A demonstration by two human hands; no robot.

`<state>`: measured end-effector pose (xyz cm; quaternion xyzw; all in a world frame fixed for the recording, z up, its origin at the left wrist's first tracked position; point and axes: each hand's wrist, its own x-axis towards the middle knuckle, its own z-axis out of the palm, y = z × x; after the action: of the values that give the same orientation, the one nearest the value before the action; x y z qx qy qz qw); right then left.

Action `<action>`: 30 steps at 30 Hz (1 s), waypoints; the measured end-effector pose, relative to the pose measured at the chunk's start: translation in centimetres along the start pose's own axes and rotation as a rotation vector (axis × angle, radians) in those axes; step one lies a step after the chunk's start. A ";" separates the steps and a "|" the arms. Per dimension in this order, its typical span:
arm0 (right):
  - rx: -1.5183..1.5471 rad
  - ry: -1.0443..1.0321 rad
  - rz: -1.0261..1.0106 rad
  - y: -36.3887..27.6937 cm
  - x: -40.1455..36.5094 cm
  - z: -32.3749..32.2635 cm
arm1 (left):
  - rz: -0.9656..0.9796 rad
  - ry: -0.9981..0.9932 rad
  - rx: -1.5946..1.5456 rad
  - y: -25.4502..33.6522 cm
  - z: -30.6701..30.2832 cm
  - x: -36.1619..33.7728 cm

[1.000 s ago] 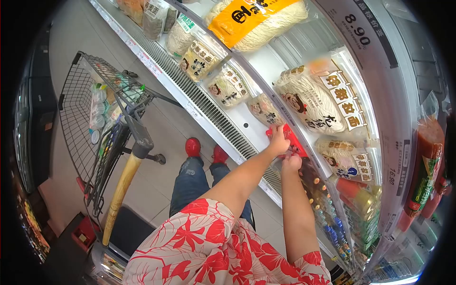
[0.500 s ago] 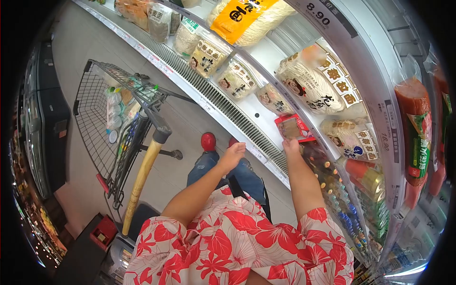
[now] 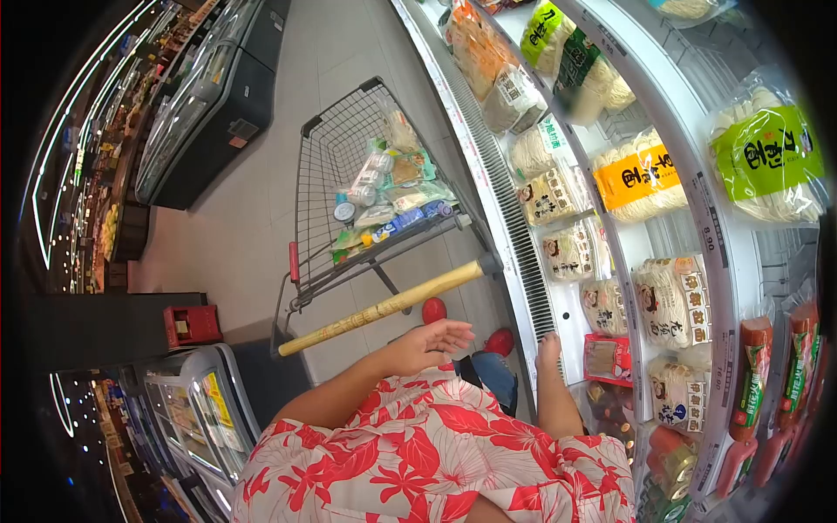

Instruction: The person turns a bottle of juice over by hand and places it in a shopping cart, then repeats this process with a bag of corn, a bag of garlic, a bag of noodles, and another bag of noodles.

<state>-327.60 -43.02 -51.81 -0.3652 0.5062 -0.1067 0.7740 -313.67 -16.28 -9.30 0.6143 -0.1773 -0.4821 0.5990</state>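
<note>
My left hand (image 3: 442, 343) is open over the floor, palm partly up, fingers stretched out and holding nothing, just below the cart's yellowish handle (image 3: 384, 309). Near the front edge of the chilled shelf is my right hand (image 3: 548, 350), seen small and end-on, so its fingers are unclear. A red package (image 3: 608, 358) lies on the shelf just right of it, apart from the hand. Bagged noodles (image 3: 604, 307) sit behind that package. The wire shopping cart (image 3: 336, 139) holds bagged groceries (image 3: 405, 170) and a blue-wrapped item (image 3: 414, 222).
More noodle bags (image 3: 641, 179) fill the shelves at the right, with sausages (image 3: 751, 375) hanging at the far right. Dark freezer cases (image 3: 228, 113) stand at the upper left. A red box (image 3: 193, 326) and a glass-topped case (image 3: 196, 410) are at the lower left.
The view has swung left, showing more cart and aisle. My right hand has drawn back from the red package, which stays on the shelf. My left hand's fingers have spread out.
</note>
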 end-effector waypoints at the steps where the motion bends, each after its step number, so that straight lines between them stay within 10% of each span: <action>1: 0.109 -0.126 0.027 -1.3 -2.4 3.1 | 0.083 -0.101 0.077 2.3 0.1 -0.1; 5: 0.212 -0.122 -0.129 -13.1 -12.9 17.1 | 0.320 -0.265 0.264 6.4 -3.5 0.2; 9: 0.008 -0.212 -0.754 -25.6 -18.3 25.4 | 0.431 -0.014 0.001 3.3 -9.4 2.0; 11: -0.290 -0.212 -0.843 -28.2 -20.3 29.2 | 0.340 0.173 0.466 2.7 -10.4 1.3; 15: -1.254 -0.230 -0.978 -26.1 -25.7 35.3 | 0.476 -0.102 0.539 1.3 -12.2 -0.8; 20: -1.645 -0.088 -1.050 -23.7 -28.5 38.2 | 0.251 -0.130 0.744 1.0 -15.7 -1.5; 30: -1.679 -0.113 -1.140 -21.0 -24.5 41.7 | 0.385 0.115 0.898 -1.4 -18.7 -0.4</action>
<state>-298.81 -25.76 -11.19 -0.9822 0.1307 -0.0527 0.1242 -299.34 -5.14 -13.86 0.7936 -0.4446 -0.2039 0.3620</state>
